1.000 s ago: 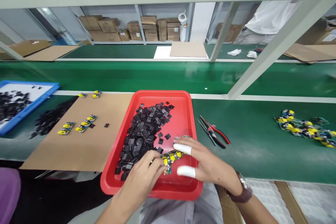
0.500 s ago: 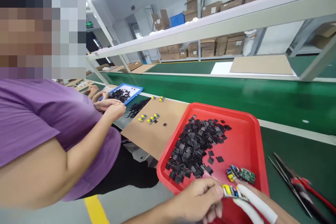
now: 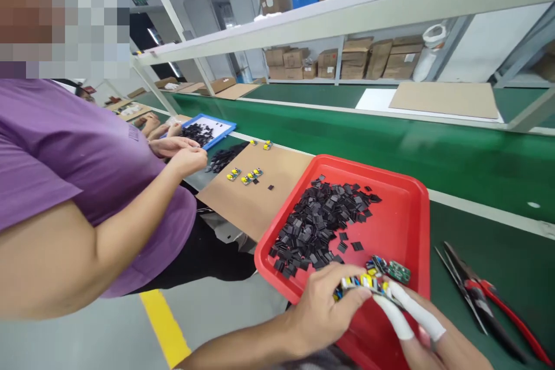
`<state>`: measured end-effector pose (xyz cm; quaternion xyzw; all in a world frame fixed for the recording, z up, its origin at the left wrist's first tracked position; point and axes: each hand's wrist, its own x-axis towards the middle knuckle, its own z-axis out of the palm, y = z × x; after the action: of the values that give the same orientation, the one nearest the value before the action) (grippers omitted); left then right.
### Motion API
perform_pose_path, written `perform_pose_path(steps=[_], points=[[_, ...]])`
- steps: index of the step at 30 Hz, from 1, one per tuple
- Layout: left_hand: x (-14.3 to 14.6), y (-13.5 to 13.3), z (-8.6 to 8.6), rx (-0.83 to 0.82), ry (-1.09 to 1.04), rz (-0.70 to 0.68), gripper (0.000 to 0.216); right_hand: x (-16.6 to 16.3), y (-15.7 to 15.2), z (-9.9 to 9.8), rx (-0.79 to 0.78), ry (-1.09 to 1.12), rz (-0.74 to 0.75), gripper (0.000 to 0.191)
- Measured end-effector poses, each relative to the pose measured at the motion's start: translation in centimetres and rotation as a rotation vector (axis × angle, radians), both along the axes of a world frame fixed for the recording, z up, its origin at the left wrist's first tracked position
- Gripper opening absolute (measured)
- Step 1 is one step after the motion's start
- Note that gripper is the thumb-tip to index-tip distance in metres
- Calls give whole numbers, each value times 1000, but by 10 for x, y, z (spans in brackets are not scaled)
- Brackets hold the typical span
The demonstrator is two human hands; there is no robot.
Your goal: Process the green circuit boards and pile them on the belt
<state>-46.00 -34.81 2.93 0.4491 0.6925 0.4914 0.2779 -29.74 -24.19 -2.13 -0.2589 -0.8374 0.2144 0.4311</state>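
Over the near edge of a red tray [image 3: 401, 202], my left hand [image 3: 323, 312] pinches one end of a small circuit board [image 3: 366, 282] with yellow, blue and white components. My right hand [image 3: 427, 324], with white covers on two fingers, grips the other end of that board. Many thin black square pieces [image 3: 314, 225] are heaped in the tray's left part, a few lying loose beside the heap. Just beyond my right fingers, more circuit boards [image 3: 396, 272] rest on the tray floor, partly behind my hand.
Right of the tray lie tweezers [image 3: 462, 289] and red-handled pliers [image 3: 481, 295]. On the left, several small boards [image 3: 251, 176] lie on a cardboard sheet [image 3: 281, 167]. A co-worker in a purple shirt [image 3: 108, 173] stands there, hands near a blue-rimmed tray [image 3: 225, 133].
My hands have moved a little left with the board, and more of it now shows between them. The whole view has shifted, raising the scene slightly in the picture.
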Motion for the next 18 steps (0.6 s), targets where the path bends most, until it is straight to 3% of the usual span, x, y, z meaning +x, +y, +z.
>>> perform_pose_path(steps=[2, 4, 8, 10, 14, 16, 18], points=[[6, 4, -8, 78, 61, 125, 28, -7, -3, 3, 65, 33, -40, 31], [5, 5, -14, 56, 105, 137, 28, -11, 1, 4, 64, 45, -7, 26], [-14, 3, -19, -193, 203, -134, 46, -2, 19, -3, -88, 3, 137, 22], [-21, 4, -16, -230, 254, -238, 59, 7, 24, -4, -190, 0, 186, 26], [-18, 9, -5, -110, 345, -318, 54, 16, 23, 3, -340, -40, 306, 33], [-12, 12, -5, -34, 363, -357, 45, 13, 18, 9, -359, -46, 353, 36], [-4, 13, -11, 62, 385, -306, 38, 7, 12, 11, -325, -19, 330, 39]])
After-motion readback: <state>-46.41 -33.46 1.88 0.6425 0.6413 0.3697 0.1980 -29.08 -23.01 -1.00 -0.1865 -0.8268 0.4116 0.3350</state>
